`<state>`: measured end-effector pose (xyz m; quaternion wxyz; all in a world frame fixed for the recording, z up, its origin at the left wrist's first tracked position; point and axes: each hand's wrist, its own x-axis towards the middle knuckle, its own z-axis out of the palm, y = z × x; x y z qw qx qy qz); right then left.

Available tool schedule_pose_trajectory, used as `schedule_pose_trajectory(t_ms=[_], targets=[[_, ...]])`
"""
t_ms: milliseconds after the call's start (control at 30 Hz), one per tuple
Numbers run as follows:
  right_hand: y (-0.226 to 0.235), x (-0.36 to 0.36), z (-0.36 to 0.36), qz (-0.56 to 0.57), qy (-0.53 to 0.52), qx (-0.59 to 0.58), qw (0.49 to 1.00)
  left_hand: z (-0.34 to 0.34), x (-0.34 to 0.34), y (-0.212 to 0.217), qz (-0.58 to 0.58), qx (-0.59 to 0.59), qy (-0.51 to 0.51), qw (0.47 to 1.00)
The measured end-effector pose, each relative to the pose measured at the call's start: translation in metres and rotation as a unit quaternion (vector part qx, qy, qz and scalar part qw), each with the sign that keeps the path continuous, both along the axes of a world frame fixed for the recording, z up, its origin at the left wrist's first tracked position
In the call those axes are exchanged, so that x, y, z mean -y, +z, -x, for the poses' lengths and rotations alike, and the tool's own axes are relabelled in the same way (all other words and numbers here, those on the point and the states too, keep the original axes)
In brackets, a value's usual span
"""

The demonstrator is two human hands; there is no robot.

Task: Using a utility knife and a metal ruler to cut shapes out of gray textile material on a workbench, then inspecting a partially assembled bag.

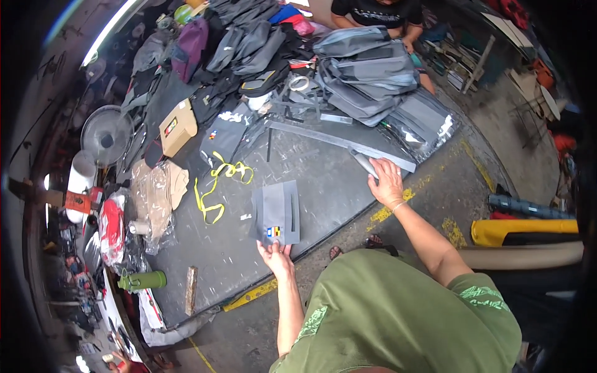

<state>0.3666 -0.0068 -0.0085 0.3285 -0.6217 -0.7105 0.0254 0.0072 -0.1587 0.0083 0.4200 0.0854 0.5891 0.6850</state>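
A grey fabric panel (273,208) with a small multicoloured patch and a dark slot along its right side lies near the front edge of the dark worktable (230,261). My left hand (277,260) grips the panel's near edge, just below the patch. Farther right, my right hand (388,181) is closed around a slim grey hand tool (362,161), whose exact kind I cannot make out. Just beyond that tool, a long metal ruler (336,143) lies slantwise, its right end by the table edge.
A tangled yellow strap (217,177) lies left of the panel. Grey bags (367,74) are piled at the back, near a person in black (377,13). On the left are an open cardboard box (177,128), a green bottle (143,280) and a wooden stick (191,290).
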Motion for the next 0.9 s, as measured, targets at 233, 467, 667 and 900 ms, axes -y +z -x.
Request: schedule_pose_trajectory(t_ms=[233, 467, 667, 900], targets=[[0.004, -0.005, 0.002, -0.016, -0.005, -0.016, 1.0, -0.064, -0.053, 0.112, -0.062, 0.187, -0.222, 0.955], [-0.013, 0.004, -0.011, 0.066, 0.046, -0.083, 0.993, -0.18, -0.111, 0.104, 0.002, 0.234, -0.426, 0.874], [-0.026, -0.003, -0.009, 0.119, -0.013, -0.001, 0.993, -0.303, -0.179, 0.093, -0.064, 0.252, -0.468, 0.845], [-0.005, 0.004, -0.006, 0.112, 0.065, 0.034, 0.991, -0.349, -0.218, 0.015, 0.088, 0.134, -0.444, 0.882]])
